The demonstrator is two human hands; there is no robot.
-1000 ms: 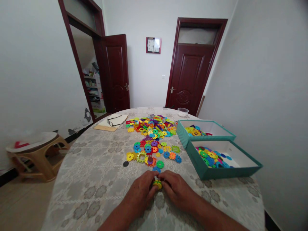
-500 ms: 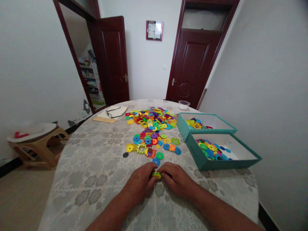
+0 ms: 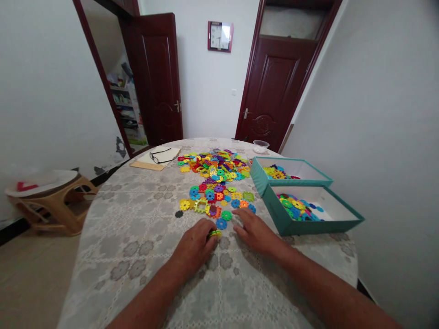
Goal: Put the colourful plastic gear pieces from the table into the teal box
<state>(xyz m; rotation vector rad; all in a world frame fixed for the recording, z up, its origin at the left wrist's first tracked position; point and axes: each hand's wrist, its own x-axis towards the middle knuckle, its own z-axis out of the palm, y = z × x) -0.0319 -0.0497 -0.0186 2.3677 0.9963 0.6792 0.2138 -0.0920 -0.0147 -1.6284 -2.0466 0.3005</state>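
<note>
The right hand (image 3: 254, 228) has moved off the yellow-green bit (image 3: 215, 233). Its grip is apart, just beside the green wheel (image 3: 227, 215) and blue wheel (image 3: 221, 224). I can't tell if it touches them. The left hand (image 3: 196, 240) has its grip clamped on the bit, on the near side of the blue wheel, over the surface (image 3: 103, 274). So one hand is free now.

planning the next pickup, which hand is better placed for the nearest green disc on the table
The right hand, probably: it looks free and close to the green disc, while the left hand holds yellow-green pieces.
</note>
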